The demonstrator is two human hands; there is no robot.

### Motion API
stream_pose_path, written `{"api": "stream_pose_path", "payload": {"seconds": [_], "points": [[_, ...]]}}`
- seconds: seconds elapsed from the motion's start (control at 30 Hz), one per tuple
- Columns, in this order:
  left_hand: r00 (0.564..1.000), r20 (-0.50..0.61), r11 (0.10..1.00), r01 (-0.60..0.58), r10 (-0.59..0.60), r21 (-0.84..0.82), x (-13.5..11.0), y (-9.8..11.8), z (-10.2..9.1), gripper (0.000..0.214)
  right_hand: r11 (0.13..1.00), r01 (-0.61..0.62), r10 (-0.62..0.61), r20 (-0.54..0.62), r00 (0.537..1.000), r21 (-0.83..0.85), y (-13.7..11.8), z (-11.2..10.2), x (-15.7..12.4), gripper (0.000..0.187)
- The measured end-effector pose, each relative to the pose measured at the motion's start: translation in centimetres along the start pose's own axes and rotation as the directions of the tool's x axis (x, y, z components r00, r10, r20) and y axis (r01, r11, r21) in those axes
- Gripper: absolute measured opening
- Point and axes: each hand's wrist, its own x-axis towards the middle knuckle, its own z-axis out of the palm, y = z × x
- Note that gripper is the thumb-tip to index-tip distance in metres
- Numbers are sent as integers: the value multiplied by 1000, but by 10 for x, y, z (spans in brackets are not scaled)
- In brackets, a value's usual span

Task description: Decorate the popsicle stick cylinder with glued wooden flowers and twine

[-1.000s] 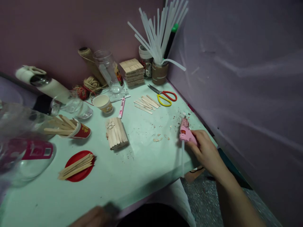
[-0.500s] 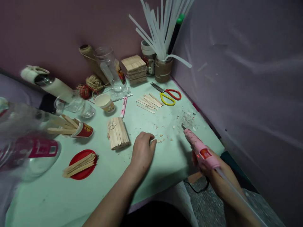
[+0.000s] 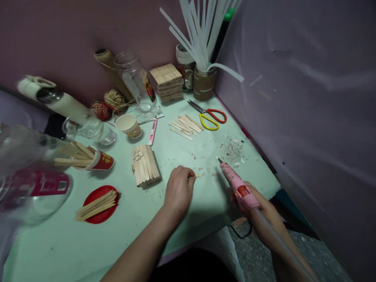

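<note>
My right hand (image 3: 258, 207) is wrapped round a pink glue gun (image 3: 235, 178), its nozzle pointing up and left above the table. A long clear glue stick (image 3: 273, 225) runs out of the gun's back end. On the table lies my left hand (image 3: 179, 187), thumb and forefinger pinched together at the small wood chips (image 3: 202, 174). Whatever is between those fingertips is too small to make out. Left of that hand sits a block covered in craft sticks (image 3: 148, 166), with a small petal flower (image 3: 138, 155) at its upper left corner.
Behind the hands lie loose craft sticks (image 3: 185, 126), scissors (image 3: 210, 115) and a pink cutter (image 3: 152, 131). A red lid with sticks (image 3: 101, 215) and a stick-filled paper cup (image 3: 105, 159) are left. Bottles, twine and a jar of glue sticks (image 3: 205, 84) line the back.
The glue gun in my right hand has moved left, closer to my left hand. My left thumb and forefinger have come together by the wood chips.
</note>
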Motion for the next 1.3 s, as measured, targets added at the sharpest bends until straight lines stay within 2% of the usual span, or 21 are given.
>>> {"api": "stream_pose_path", "payload": {"seconds": [0.1, 0.23, 0.37, 0.43, 0.5, 0.57, 0.63, 0.7, 0.8, 0.97, 1.1, 1.17, 1.23, 1.3], "points": [[1000, -11, 994, 7, -8, -113, -2, -2, -3, 10, 957, 115, -149, -111, 983, -265, 5, -8, 9, 25], [990, 43, 940, 139, -132, -311, -5, -9, -11, 7, 755, 46, -222, -189, 957, -654, 23, -19, 33, 32], [970, 126, 842, 241, -206, -482, -6, -18, -19, 9, 557, -17, -199, -153, 968, -830, 33, -26, 47, 38], [965, 157, 793, 261, -209, -550, -5, -22, -20, 11, 473, -43, -193, -151, 970, -880, 26, -27, 47, 39], [960, 181, 747, 279, -212, -604, -3, -25, -21, 14, 436, -52, -225, -165, 960, -899, 9, -24, 47, 38], [955, 199, 705, 295, -218, -645, -2, -26, -20, 16, 491, 21, -294, -143, 945, -871, -11, -15, 50, 31], [950, 217, 671, 311, -223, -673, -2, -27, -18, 17, 583, 199, -315, 7, 949, -787, -28, 0, 60, 22], [948, 229, 647, 318, -221, -693, -3, -28, -17, 18, 612, 283, -263, 148, 953, -738, -39, 18, 76, 18], [949, 226, 621, 314, -219, -718, -6, -31, -17, 17, 624, 294, -137, 270, 953, -724, -40, 42, 100, 15], [951, 221, 575, 306, -215, -759, -9, -34, -16, 15, 633, 323, -86, 351, 932, -704, -31, 57, 114, 19], [946, 221, 542, 317, -235, -779, -9, -31, -14, 13, 672, 255, -60, 293, 954, -695, -37, 55, 104, 19], [940, 233, 512, 331, -248, -793, -9, -29, -15, 13, 746, 175, -34, 225, 974, -642, -44, 56, 95, 16], [931, 259, 471, 355, -258, -807, -9, -27, -16, 14, 890, 16, 58, 147, 988, -457, -50, 59, 85, 12], [923, 284, 433, 374, -260, -820, -9, -26, -18, 15, 970, -172, 196, 128, 972, -173, -53, 66, 77, 12]]}}
